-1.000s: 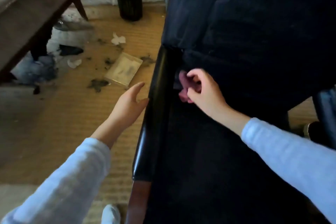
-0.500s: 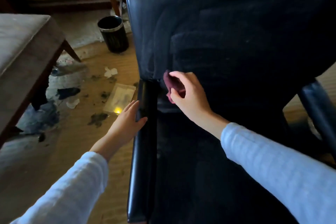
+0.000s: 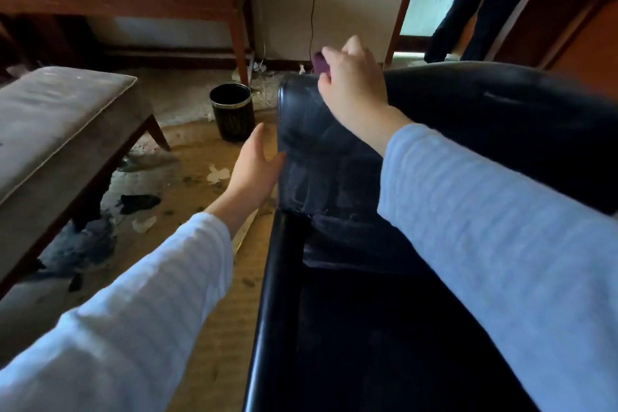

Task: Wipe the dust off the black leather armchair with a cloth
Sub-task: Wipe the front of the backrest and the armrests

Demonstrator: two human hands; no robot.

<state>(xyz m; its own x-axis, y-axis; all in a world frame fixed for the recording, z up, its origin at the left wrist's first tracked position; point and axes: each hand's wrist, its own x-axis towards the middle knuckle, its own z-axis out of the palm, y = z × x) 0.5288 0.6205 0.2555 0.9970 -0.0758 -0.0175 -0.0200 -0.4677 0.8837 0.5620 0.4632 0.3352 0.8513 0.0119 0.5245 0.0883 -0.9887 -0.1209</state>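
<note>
Right hand (image 3: 351, 77) grips purple cloth (image 3: 320, 63) at top corner of black leather armchair (image 3: 321, 150) backrest; left hand (image 3: 254, 167), fingers straight, touches its side.

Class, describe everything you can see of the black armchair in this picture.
The armchair is black, glossy leather with stitched panels on its backrest, streaked grey with dust. One long armrest runs toward the camera. The right hand holds a purple cloth at the backrest's top corner; the open left hand touches its side edge.
</note>
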